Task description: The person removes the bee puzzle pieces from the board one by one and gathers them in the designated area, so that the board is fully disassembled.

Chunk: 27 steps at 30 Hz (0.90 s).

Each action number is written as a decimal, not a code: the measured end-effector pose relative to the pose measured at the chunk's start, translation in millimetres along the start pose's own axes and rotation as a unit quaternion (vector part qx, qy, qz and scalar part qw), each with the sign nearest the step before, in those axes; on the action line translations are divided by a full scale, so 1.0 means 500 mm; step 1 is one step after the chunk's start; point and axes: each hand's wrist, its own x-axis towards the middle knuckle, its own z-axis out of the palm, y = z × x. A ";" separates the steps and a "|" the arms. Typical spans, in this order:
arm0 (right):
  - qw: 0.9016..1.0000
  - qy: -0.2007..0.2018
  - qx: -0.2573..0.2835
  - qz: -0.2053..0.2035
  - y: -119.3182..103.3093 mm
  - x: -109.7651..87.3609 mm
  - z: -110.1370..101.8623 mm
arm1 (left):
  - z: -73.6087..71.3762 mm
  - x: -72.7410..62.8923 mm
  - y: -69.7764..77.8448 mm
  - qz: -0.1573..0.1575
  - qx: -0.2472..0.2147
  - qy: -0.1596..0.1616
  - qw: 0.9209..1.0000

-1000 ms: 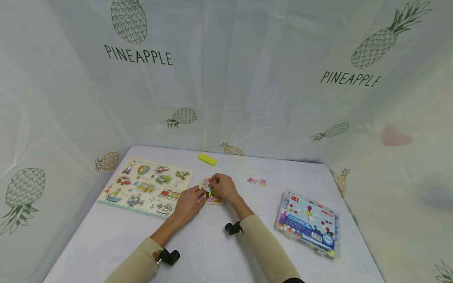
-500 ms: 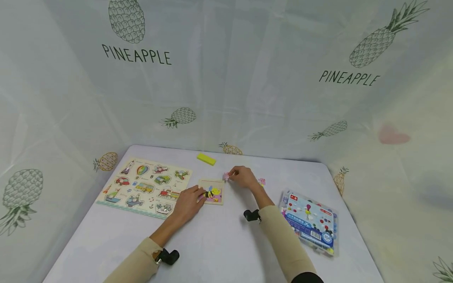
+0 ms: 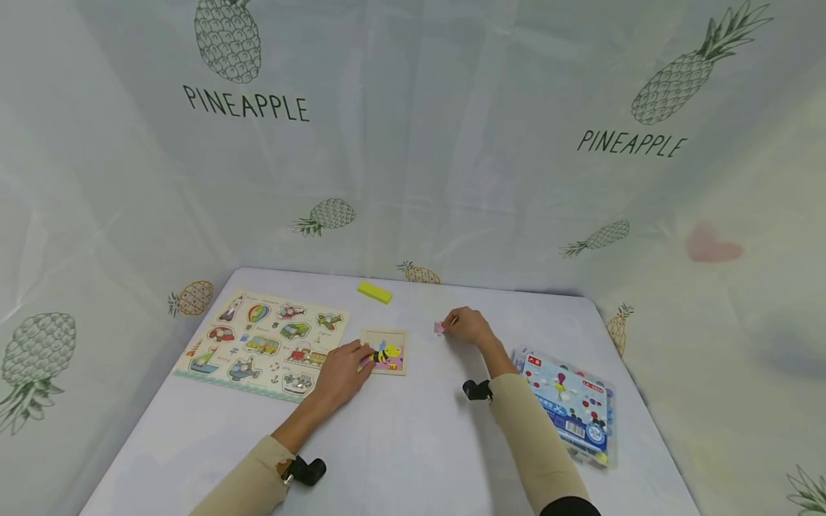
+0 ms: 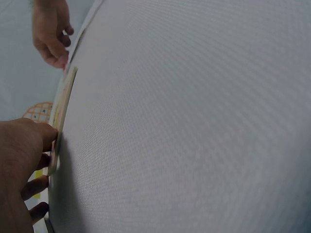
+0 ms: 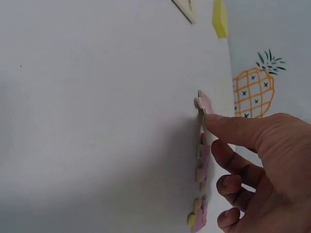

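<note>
Cream vehicle-picture board [image 3: 267, 332]: one
Pale wooden tray [image 3: 386, 337]: one
Yellow oblong block [image 3: 374, 292]: one
Blue-labelled plastic box [image 3: 576, 407]: one
Loose pink jigsaw pieces [image 5: 204, 163]: three-plus

The puzzle piece [image 5: 206, 102] is pink, the block [image 3: 374, 292] yellow, the backdrop [image 3: 413, 158] pineapple-printed.

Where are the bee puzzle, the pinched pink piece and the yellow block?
Bee puzzle [image 3: 385, 339], head view: its bare upper area.
Pinched pink piece [image 5: 206, 102], right wrist view: its pink face.
Yellow block [image 3: 374, 292], head view: middle of its top.
</note>
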 end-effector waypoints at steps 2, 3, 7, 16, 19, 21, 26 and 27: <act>1.000 -0.001 0.005 0.005 0.000 -0.002 0.002 | -0.001 -0.001 0.000 0.000 -0.003 0.000 1.000; 1.000 -0.001 0.005 0.007 0.000 -0.003 0.003 | -0.001 -0.001 0.001 0.000 -0.005 0.000 1.000; 1.000 0.001 -0.006 0.010 -0.002 -0.006 0.007 | -0.001 -0.002 0.002 -0.003 -0.003 -0.003 1.000; 0.999 0.014 -0.038 0.009 0.000 -0.004 0.014 | -0.003 0.000 0.004 -0.012 0.002 -0.021 1.000; 0.999 0.018 -0.047 0.005 0.000 -0.002 0.017 | -0.002 0.000 0.002 -0.008 0.008 -0.014 1.000; 0.999 0.019 -0.051 0.003 0.000 -0.001 0.018 | -0.001 0.000 0.001 -0.007 0.010 -0.011 1.000; 0.998 0.026 -0.048 0.003 0.001 -0.001 0.018 | 0.000 0.001 0.000 -0.007 0.008 -0.013 1.000; 0.998 0.028 -0.048 0.003 0.001 -0.001 0.018 | 0.000 0.001 -0.001 -0.007 0.008 -0.014 1.000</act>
